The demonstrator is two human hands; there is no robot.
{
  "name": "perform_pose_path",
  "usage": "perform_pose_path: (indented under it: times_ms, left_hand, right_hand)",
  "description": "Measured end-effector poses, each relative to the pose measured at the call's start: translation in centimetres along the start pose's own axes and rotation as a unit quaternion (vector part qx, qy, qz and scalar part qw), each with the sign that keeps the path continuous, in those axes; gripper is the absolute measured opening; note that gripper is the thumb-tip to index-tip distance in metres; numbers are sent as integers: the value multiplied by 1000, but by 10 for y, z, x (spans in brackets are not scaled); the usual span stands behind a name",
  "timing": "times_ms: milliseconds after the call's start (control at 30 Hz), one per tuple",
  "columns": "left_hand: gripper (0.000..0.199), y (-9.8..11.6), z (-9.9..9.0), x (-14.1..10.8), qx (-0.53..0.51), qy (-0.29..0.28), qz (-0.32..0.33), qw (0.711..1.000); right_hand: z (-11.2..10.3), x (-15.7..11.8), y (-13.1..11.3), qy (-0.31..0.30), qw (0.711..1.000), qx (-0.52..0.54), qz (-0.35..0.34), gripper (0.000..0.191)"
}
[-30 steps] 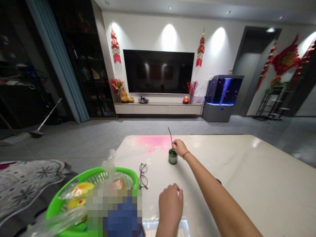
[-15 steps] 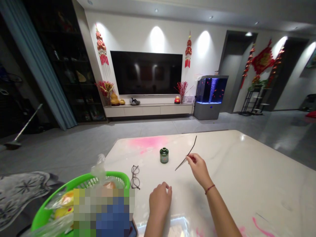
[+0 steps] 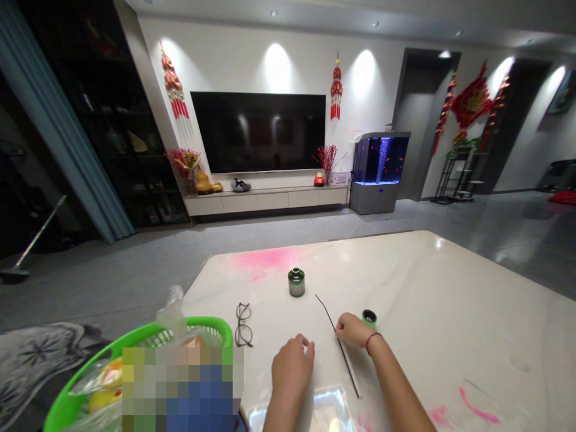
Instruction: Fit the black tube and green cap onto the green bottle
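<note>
A white stone table (image 3: 450, 288) is carrying a green bottle (image 3: 296, 282) standing near its far edge, with glasses (image 3: 243, 324) lying to the left. A black stick (image 3: 338, 342) is lying slantwise nearer, a small cap (image 3: 369, 318) is sitting right of it, and pink smears (image 3: 265, 262) are staining the top.

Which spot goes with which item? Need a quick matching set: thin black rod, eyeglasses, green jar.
Items:
1. thin black rod
2. eyeglasses
3. green jar

Spots:
A. beside the green plastic basket
B. upright near the pink smear
C. against the right hand

Pairs: 1-C, 2-A, 3-B
</note>
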State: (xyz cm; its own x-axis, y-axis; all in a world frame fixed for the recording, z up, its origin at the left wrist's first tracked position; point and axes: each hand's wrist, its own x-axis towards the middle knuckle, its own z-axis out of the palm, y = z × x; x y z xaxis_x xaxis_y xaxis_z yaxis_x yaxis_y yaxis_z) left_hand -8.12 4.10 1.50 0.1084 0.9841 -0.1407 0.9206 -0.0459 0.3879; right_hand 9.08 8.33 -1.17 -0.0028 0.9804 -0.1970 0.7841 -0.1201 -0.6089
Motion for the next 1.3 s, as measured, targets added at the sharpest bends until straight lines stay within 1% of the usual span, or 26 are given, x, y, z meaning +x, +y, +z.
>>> perform_pose_path:
  times_ms: [133,233,333,467,567,667,733,800,867,933,1033,1200,1300]
  left_hand:
    - [32,2,-1,-2,-11,-10,6,1000]
    - [33,3,-2,-3,-21,-17,14,1000]
    - [33,4,-3,-5,-23,-19,12,999]
    - [33,5,-4,-5,-17,-27,11,999]
    - [34,4,-3,-4,-14,-41,7,999]
    - [35,3,-1,-3,-14,-42,11,999]
    - [35,2,0,-3,-16,-39,13,999]
    - [35,2,0,-3,-19,-40,11,999]
    - [34,2,0,-3,-19,-41,9,999]
    - [34,2,0,-4,-15,-43,8,999]
    - [34,2,0,-4,-11,-45,5,999]
    - [35,0,1,-4,-20,-36,7,999]
    - [34,0,1,-4,-18,-33,9,999]
  right_hand:
    - [4,1,2,-45,999,13,-5,21]
    - [4,3,4,-41,999,15,-2,19]
    - [3,8,8,-3,1000,4,9,18]
    - [0,17,12,64,998,-5,18,19]
    - [-7,22,15,108,994,-7,26,23]
    - [-18,21,21,144,989,-16,40,28]
    - [-25,18,28,175,982,-43,54,29]
    - [-29,13,35,197,971,-101,91,31]
    - [-30,10,42,187,961,-147,139,32]
    - [-28,10,47,157,962,-153,163,29]
    - [-24,12,48,143,965,-144,166,26]
    - [-21,9,41,147,957,-142,207,28]
    - [-23,8,40,143,959,-141,198,25]
